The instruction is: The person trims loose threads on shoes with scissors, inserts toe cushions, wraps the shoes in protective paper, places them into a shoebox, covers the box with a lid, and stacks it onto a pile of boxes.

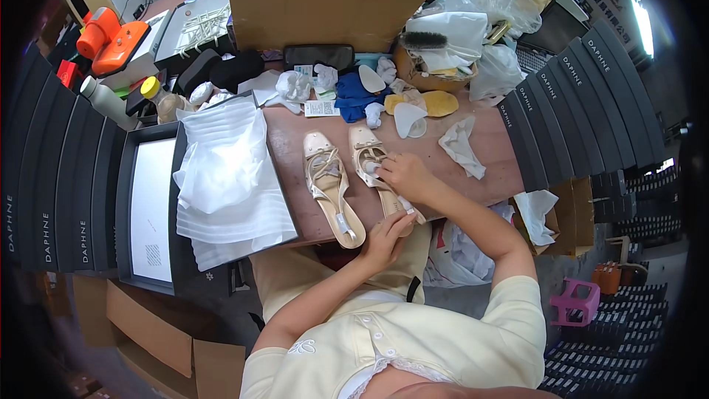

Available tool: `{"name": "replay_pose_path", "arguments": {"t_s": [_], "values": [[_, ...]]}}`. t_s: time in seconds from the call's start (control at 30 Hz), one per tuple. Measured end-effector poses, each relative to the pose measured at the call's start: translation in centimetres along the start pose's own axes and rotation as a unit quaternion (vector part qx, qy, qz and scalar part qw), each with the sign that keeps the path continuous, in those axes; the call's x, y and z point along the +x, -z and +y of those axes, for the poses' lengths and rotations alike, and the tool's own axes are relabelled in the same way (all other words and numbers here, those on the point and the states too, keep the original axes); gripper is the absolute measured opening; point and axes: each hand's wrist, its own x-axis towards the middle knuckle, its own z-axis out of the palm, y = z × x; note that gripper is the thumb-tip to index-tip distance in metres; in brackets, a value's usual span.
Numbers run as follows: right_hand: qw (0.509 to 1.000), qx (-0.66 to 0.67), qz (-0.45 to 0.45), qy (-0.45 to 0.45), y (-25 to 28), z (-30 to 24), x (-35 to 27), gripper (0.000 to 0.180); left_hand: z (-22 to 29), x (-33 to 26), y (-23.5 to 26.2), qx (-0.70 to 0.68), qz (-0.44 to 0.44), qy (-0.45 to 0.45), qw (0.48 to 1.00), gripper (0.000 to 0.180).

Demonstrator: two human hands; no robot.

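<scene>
Cream shirt (pixel 443 332) filling the foreground, and just ahead, a pair of pale shoes on the brown table (pixel 286 137)! Take the left one, the free shoe (pixel 325 171), as our landmark: nobody's touching it. Right beside it, with a slim gap between, sits the handled shoe (pixel 388 198), and both hands are on that one.

Key relation, folks: the right hand (pixel 408 177) comes in from the side away from the free shoe, so the straps lie to its left; it's the nearer hand to the toe. Fingers bent, tips close together at the straps; whether they pinch anything, can't tell. The left hand (pixel 382 242), just right of the free shoe's heel, has the heel end, fingers half-curled over it, thumb hidden, so no calling how firm that hold is.

And the line of it? Toe away from the wearer, heel toward the lap, long axis slanting slightly, roughly parallel to the free shoe. Left of the free shoe, white wrap (pixel 229 170) lies spread out.
</scene>
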Motion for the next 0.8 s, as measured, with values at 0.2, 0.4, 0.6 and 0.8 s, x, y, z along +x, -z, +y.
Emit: {"name": "replay_pose_path", "arguments": {"t_s": [0.2,0.4,0.6,0.8], "values": [[0.997,0.028,0.032,-0.070,-0.5,0.2,2.0,0.013,-0.1,0.2,0.1,0.006,-0.010,-0.013,1.000,0.063],[0.842,0.219,0.180,-0.459,-0.2,6.5,0.4,0.036,3.0,0.7,1.7,0.091,-0.024,0.047,0.994,0.060],[0.839,0.035,0.132,-0.526,-5.0,9.3,-2.1,0.041,7.9,7.6,9.3,0.233,-0.015,0.027,0.972,0.047],[0.823,0.090,0.236,-0.508,1.2,4.8,-1.2,0.030,0.1,13.3,8.9,0.400,-0.091,0.079,0.909,0.032]]}}
